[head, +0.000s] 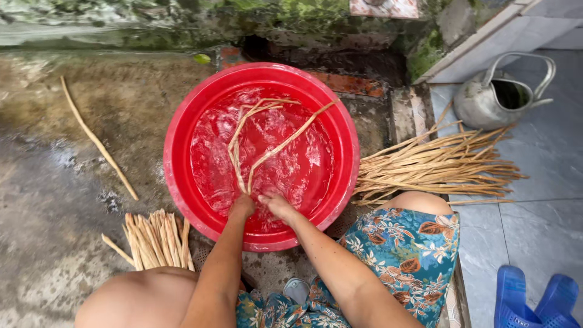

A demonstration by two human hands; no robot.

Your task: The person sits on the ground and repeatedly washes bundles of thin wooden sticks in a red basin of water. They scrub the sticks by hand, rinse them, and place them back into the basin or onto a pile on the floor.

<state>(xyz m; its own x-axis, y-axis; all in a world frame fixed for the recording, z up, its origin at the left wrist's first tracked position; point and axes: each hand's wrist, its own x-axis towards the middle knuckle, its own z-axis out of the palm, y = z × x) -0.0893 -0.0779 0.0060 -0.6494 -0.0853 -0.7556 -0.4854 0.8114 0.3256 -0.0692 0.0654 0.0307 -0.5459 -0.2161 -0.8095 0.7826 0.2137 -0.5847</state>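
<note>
A red plastic basin (182, 121) full of churned water sits on the wet ground in front of me. My left hand (242, 206) and my right hand (277, 206) are side by side in the water at the basin's near rim. Both grip the near ends of long tan plant stalks (276, 149). The stalks curve away from my hands across the water toward the far rim.
A bundle of dry stalks (434, 167) lies right of the basin. A smaller cut bundle (153, 240) lies by my left knee, and a single stalk (97, 143) lies further left. A metal watering can (501, 91) stands at the right; blue sandals (534, 300) are at bottom right.
</note>
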